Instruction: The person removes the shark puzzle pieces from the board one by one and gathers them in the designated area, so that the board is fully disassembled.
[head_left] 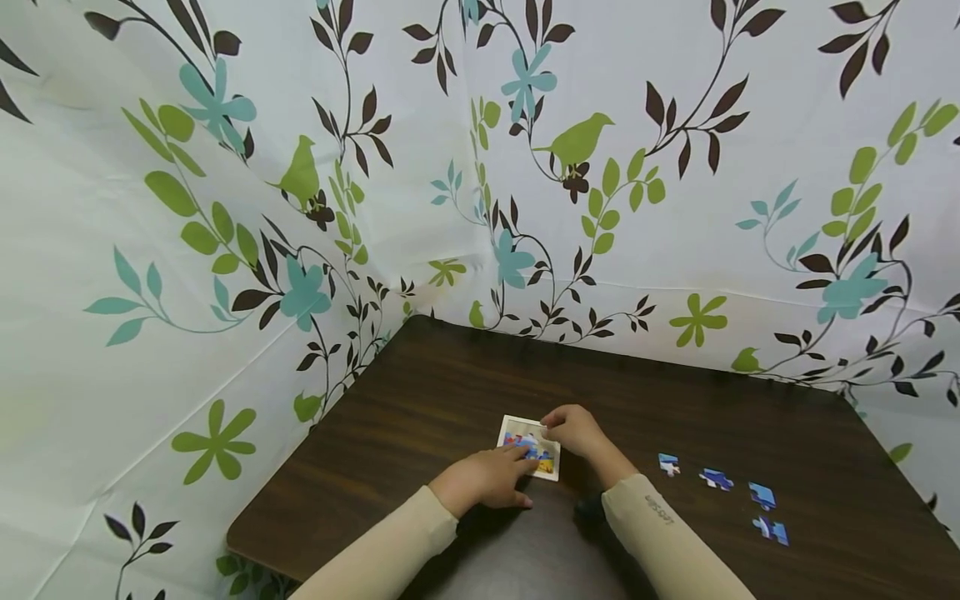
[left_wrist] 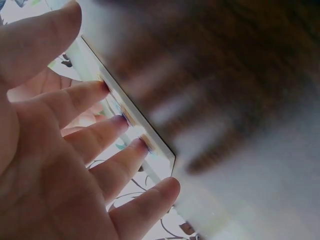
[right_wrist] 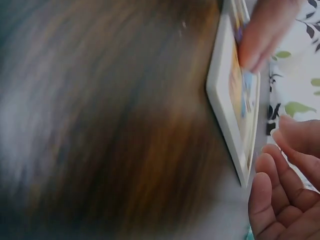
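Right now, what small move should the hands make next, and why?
Perhaps the right hand should fetch one loose blue-and-white jigsaw piece: the cream-framed puzzle tray shows bare space, and four such pieces lie on the dark-brown table.

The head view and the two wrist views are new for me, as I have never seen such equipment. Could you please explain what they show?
There is no machine here: a person works with two bare hands. The wide picture comes from a camera worn on the head; each close picture comes from a camera on one wrist. On the dark table lies a small, light-rimmed puzzle tray with colorful pieces inside. Further right lie four loose puzzle pieces. The left hand reaches over the tray, its fingertips on the pieces inside. The right hand is at the tray's upper right corner, thumb and index finger close together; I cannot tell whether they pinch anything.
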